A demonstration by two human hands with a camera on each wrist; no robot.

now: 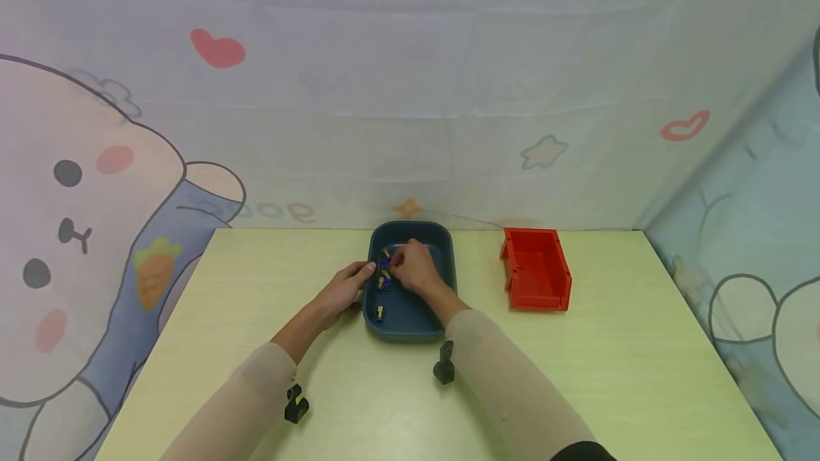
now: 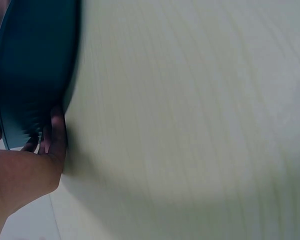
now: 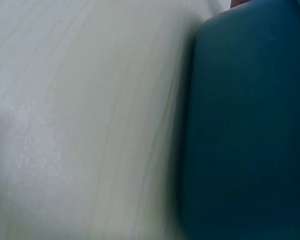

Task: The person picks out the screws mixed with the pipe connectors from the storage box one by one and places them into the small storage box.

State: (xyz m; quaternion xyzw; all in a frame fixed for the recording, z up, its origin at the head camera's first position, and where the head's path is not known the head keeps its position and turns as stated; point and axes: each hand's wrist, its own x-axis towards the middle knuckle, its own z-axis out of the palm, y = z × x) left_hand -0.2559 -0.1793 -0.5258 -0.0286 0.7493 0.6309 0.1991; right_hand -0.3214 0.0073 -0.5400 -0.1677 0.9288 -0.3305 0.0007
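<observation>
A dark blue tray (image 1: 416, 311) sits on the table, with several small brass-and-blue push-in air fittings (image 1: 380, 314) along its left side. My left hand (image 1: 342, 292) grips the tray's left wall, thumb at the rim. In the left wrist view, the fingers of that left hand (image 2: 27, 167) lie against the outside of the wall. Reaching into the tray, my right hand (image 1: 416, 267) has its fingers bent, fingertips right at the upper fittings. I cannot tell whether it pinches one. In the right wrist view, the tray's outer side (image 3: 245, 125) fills the right part.
To the right of the tray stands a red open-front bin (image 1: 541, 272). Both are near the back edge of the pale wooden table (image 1: 640, 361). A printed cloth (image 1: 384, 91) hangs close behind the table, and another stretch of it covers the right side.
</observation>
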